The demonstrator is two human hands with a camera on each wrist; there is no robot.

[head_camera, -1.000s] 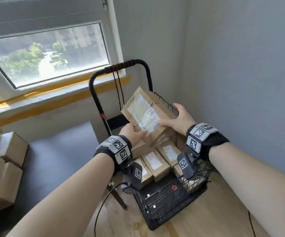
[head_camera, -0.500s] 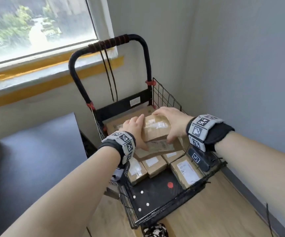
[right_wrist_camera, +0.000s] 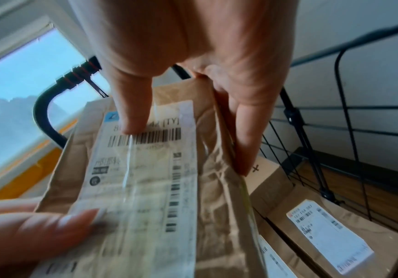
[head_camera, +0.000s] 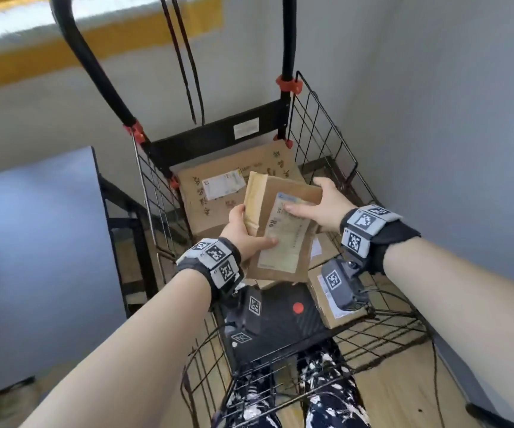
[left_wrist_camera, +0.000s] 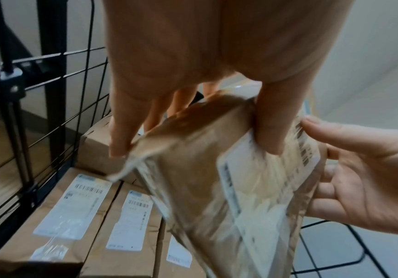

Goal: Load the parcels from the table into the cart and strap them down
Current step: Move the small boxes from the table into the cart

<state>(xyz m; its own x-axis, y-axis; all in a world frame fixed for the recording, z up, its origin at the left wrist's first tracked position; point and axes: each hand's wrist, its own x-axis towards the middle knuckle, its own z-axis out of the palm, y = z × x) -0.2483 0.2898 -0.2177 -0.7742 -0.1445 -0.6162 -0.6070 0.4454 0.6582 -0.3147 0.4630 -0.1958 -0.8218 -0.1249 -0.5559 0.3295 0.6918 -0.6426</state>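
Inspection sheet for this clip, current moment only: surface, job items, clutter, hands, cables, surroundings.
Surface: grey table beside the cart, no parcels in view on it.
Job's things: held parcel above the wire cart; large box at the back, smaller labelled parcels on the cart floor; strap cords hang from the handle, unused.
Clutter: nothing seen.
Grippers: left hand and right hand both grip the held parcel.
Cables: thin black cable on the floor.
Surroundings: grey walls, yellow-taped window sill, wooden floor.

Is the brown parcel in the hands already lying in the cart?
No. The brown parcel is tilted above the cart, gripped by left hand and right hand.
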